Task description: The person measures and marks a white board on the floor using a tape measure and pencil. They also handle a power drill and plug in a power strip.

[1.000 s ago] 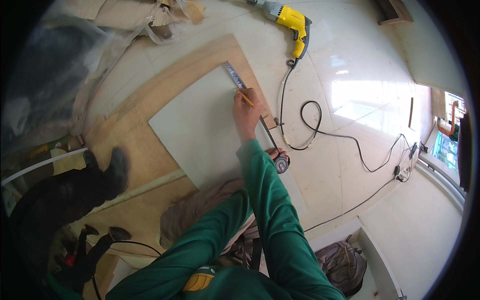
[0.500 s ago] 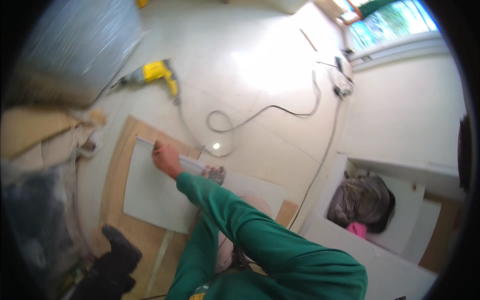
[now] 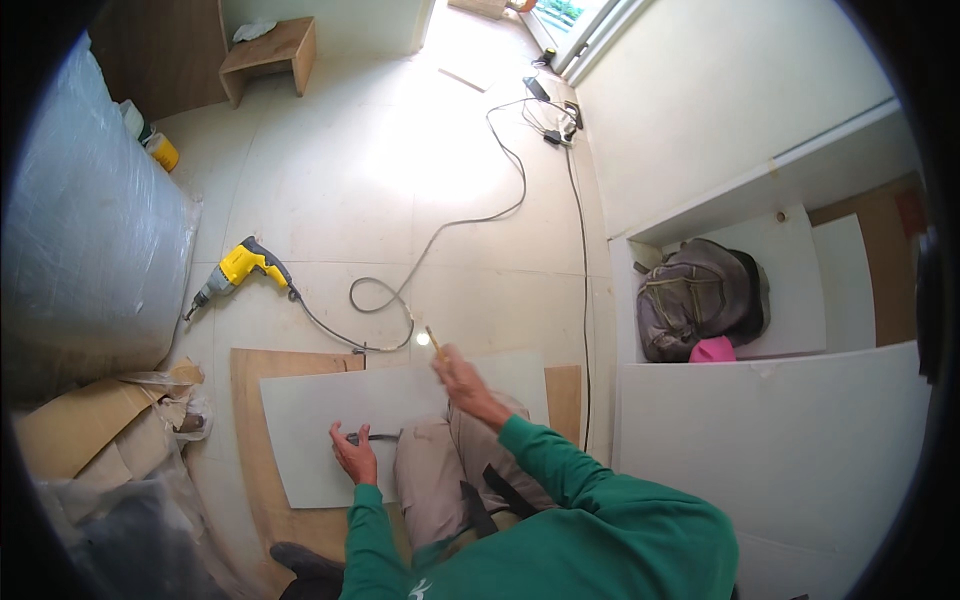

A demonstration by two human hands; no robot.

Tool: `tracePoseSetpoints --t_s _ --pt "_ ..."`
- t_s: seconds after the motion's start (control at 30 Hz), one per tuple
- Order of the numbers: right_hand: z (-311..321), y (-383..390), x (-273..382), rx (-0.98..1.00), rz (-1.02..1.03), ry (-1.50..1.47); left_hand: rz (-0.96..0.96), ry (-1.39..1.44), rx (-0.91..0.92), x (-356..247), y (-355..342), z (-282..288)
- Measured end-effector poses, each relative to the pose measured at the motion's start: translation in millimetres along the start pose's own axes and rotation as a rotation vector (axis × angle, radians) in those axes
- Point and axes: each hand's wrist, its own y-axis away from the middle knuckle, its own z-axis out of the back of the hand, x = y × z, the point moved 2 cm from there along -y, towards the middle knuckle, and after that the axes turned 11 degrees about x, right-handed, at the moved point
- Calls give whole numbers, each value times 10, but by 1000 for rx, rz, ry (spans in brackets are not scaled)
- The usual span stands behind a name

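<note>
My left hand [image 3: 355,456] is closed on the dark tape measure [image 3: 353,439] over the white board [image 3: 310,410], with a short dark strip extending rightward from it toward my knee. My right hand [image 3: 462,385], raised slightly right of centre, grips a yellow pencil [image 3: 433,338]. The white board lies on a larger plywood sheet [image 3: 258,440], and my knees partly hide both.
A yellow drill [image 3: 243,266] with a looping cord lies on the tiled floor [image 3: 330,190]. Plastic-wrapped items and cardboard [image 3: 70,425] line the left. A wooden stool [image 3: 265,55] stands behind, power connectors [image 3: 560,128] lie by the wall, and a backpack [image 3: 690,295] fills a right-hand recess.
The view has swung round and up. My hands have separated: the long tape blade is off the board's edge, the left hand has moved left with the tape, and the right hand has lifted away.
</note>
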Motion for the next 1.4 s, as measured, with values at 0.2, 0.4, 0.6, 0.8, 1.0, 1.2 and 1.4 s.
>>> tracePoseSetpoints --t_s 0.2,0.4,0.6,0.8,1.0,1.2,1.4 --pt "659 743 -401 -155 -103 289 -236 -423 -98 653 -44 -107" --pt "178 807 -555 -235 167 242 -251 -496 -82 722 226 -106" --pt "-251 946 -103 -227 262 505 -257 -405 -93 514 645 -6" --pt "-571 1032 267 2 266 -125 -414 519 112 55 513 -47" --pt "-523 1401 568 -122 281 -232 -316 844 472 -659 856 -116" --pt "-241 1427 380 -69 396 -43 -248 1064 727 -1478 1305 -417" --pt "290 1338 -200 -191 282 -69 -398 708 491 -1738 459 -1021"
